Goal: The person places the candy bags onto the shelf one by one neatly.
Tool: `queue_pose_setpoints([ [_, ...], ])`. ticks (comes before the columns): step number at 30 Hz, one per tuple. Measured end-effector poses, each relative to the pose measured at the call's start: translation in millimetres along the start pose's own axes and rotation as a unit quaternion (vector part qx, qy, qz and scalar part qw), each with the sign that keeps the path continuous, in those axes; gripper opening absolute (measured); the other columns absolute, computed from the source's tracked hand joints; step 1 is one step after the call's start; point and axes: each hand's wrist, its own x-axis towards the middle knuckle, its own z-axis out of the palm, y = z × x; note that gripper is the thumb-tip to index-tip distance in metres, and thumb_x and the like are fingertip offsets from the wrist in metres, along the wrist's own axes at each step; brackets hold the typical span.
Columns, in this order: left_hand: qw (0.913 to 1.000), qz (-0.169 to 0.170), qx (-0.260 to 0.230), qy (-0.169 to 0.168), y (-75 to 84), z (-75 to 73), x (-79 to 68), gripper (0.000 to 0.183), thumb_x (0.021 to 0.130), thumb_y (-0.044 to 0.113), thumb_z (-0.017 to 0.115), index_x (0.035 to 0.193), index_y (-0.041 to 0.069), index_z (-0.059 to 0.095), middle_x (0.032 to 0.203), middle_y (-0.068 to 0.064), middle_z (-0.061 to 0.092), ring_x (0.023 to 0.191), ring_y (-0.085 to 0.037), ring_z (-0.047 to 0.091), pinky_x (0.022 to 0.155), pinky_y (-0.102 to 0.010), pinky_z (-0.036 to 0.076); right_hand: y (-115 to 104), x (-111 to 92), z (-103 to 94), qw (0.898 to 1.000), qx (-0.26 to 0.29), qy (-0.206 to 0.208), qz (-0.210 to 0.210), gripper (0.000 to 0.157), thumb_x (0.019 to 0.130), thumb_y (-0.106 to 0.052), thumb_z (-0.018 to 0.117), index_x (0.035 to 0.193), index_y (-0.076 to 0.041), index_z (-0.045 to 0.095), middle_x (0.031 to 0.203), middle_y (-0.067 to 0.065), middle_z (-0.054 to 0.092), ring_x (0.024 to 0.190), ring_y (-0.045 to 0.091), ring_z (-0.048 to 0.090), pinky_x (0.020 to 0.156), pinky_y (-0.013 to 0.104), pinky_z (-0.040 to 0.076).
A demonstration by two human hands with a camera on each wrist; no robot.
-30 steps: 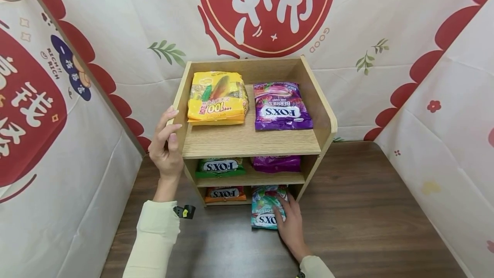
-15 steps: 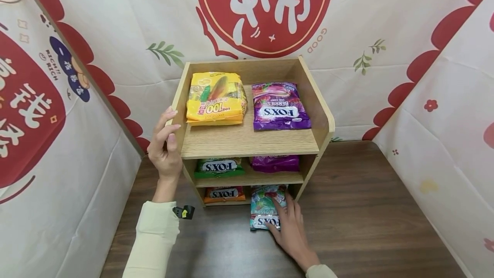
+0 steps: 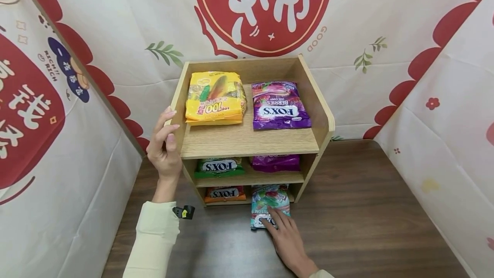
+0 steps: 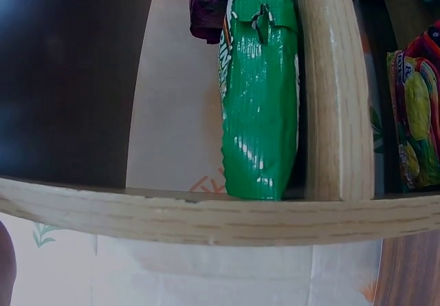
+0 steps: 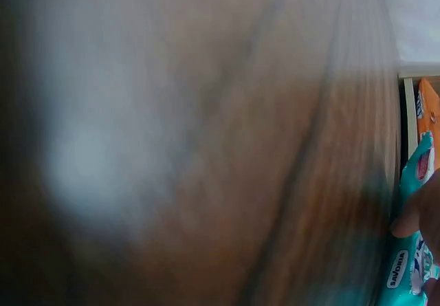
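Note:
My right hand (image 3: 288,240) lies on the front of a teal candy bag (image 3: 270,198), its fingers stretched over the wrapper. This bag sticks out of the bottom right compartment of a small wooden shelf (image 3: 248,143), its front end beyond the shelf edge. In the right wrist view, fingers (image 5: 427,216) touch the teal bag at the far right. My left hand (image 3: 166,153) holds the upper left side panel of the shelf with bent fingers. The left wrist view shows a green candy bag (image 4: 260,106) lying against a wooden board.
On the top shelf lie a yellow candy bag (image 3: 215,98) and a purple candy bag (image 3: 281,106). The middle level holds the green bag and another purple bag (image 3: 275,163). An orange candy bag (image 3: 225,193) sits bottom left. Printed cloth (image 3: 127,29) surrounds the brown table (image 3: 359,209).
My right hand has drawn back from the right side of the teal bag toward its front end. The bag stays nearly in place. The left hand keeps its hold on the shelf.

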Motion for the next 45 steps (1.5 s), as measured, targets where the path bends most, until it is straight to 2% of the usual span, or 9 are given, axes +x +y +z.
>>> queue_pose_setpoints([
  [6, 1.0, 0.001, -0.003, -0.003, -0.5, 0.1, 0.1, 0.039, 0.095, 0.029, 0.058, 0.084, -0.009, 0.059, 0.102, -0.032, 0.062, 0.107, -0.047, 0.056, 0.097, -0.059, 0.041, 4, 6, -1.1, 1.0, -0.014, 0.004, -0.025, 0.052, 0.106, -0.017, 0.016, 0.117, -0.018, 0.066, 0.13, 0.01, 0.056, 0.116, 0.03, 0.052, 0.086, 0.047, 0.046],
  [10, 1.0, 0.003, -0.002, -0.001, -1.3, 0.1, 0.6, 0.039, 0.095, 0.029, 0.058, 0.085, -0.009, 0.059, 0.102, -0.032, 0.062, 0.107, -0.047, 0.056, 0.096, -0.059, 0.042, 7, 11, -3.9, 1.0, -0.003, 0.008, -0.03, 0.054, 0.107, -0.017, 0.014, 0.116, -0.019, 0.067, 0.126, 0.009, 0.058, 0.113, 0.029, 0.053, 0.081, 0.046, 0.047],
  [16, 1.0, 0.005, 0.004, 0.001, -1.6, -0.8, 1.4, 0.039, 0.095, 0.029, 0.057, 0.085, -0.008, 0.06, 0.101, -0.032, 0.062, 0.106, -0.047, 0.056, 0.096, -0.059, 0.042, 13, 19, -5.0, 0.999, 0.004, 0.026, -0.034, 0.054, 0.106, -0.015, 0.015, 0.113, -0.018, 0.068, 0.12, 0.008, 0.061, 0.11, 0.028, 0.054, 0.082, 0.045, 0.047],
  [29, 1.0, 0.002, 0.007, 0.0, 0.1, 0.1, 1.6, 0.039, 0.095, 0.029, 0.057, 0.085, -0.008, 0.059, 0.102, -0.031, 0.063, 0.106, -0.048, 0.056, 0.096, -0.059, 0.042, 27, 38, 3.0, 0.999, 0.02, 0.029, -0.018, 0.056, 0.106, -0.017, 0.014, 0.115, -0.02, 0.069, 0.118, 0.01, 0.062, 0.107, 0.031, 0.055, 0.078, 0.05, 0.049],
  [35, 1.0, 0.004, 0.003, 0.003, -0.1, 0.7, 2.2, 0.039, 0.095, 0.028, 0.058, 0.085, -0.009, 0.059, 0.102, -0.031, 0.062, 0.107, -0.047, 0.056, 0.096, -0.059, 0.041, 32, 46, 5.9, 0.999, 0.004, 0.027, -0.019, 0.057, 0.106, -0.019, 0.013, 0.115, -0.019, 0.069, 0.118, 0.009, 0.062, 0.108, 0.031, 0.055, 0.079, 0.049, 0.05],
  [38, 1.0, 0.002, 0.003, 0.0, 0.0, 0.6, 1.8, 0.038, 0.095, 0.028, 0.057, 0.085, -0.009, 0.06, 0.103, -0.031, 0.062, 0.107, -0.047, 0.056, 0.097, -0.059, 0.041, 35, 48, 8.4, 0.999, 0.003, 0.032, -0.024, 0.05, 0.104, -0.013, 0.021, 0.115, -0.019, 0.069, 0.117, 0.01, 0.062, 0.107, 0.032, 0.055, 0.078, 0.05, 0.051],
  [41, 1.0, 0.002, 0.005, -0.004, -0.1, 0.3, 0.8, 0.038, 0.095, 0.028, 0.057, 0.085, -0.008, 0.06, 0.103, -0.031, 0.062, 0.107, -0.046, 0.056, 0.097, -0.059, 0.042, 37, 48, 11.4, 0.999, 0.013, 0.037, -0.027, 0.041, 0.095, -0.004, 0.038, 0.116, -0.018, 0.069, 0.117, 0.011, 0.062, 0.107, 0.033, 0.056, 0.077, 0.051, 0.051],
  [43, 0.9999, 0.002, 0.008, -0.006, -0.3, -0.1, 0.1, 0.038, 0.095, 0.028, 0.057, 0.086, -0.008, 0.06, 0.103, -0.03, 0.062, 0.107, -0.045, 0.056, 0.097, -0.058, 0.042, 38, 49, 13.5, 0.999, 0.019, 0.04, -0.027, 0.041, 0.088, 0.0, 0.046, 0.117, -0.018, 0.069, 0.117, 0.011, 0.062, 0.107, 0.033, 0.056, 0.077, 0.052, 0.052],
  [45, 0.9999, 0.002, 0.009, -0.006, -0.7, -0.3, -0.5, 0.038, 0.095, 0.028, 0.057, 0.086, -0.008, 0.06, 0.103, -0.03, 0.062, 0.108, -0.045, 0.057, 0.097, -0.058, 0.042, 39, 49, 15.9, 0.999, 0.021, 0.04, -0.025, 0.043, 0.087, 0.001, 0.047, 0.118, -0.018, 0.068, 0.117, 0.011, 0.062, 0.107, 0.034, 0.056, 0.078, 0.052, 0.052],
])
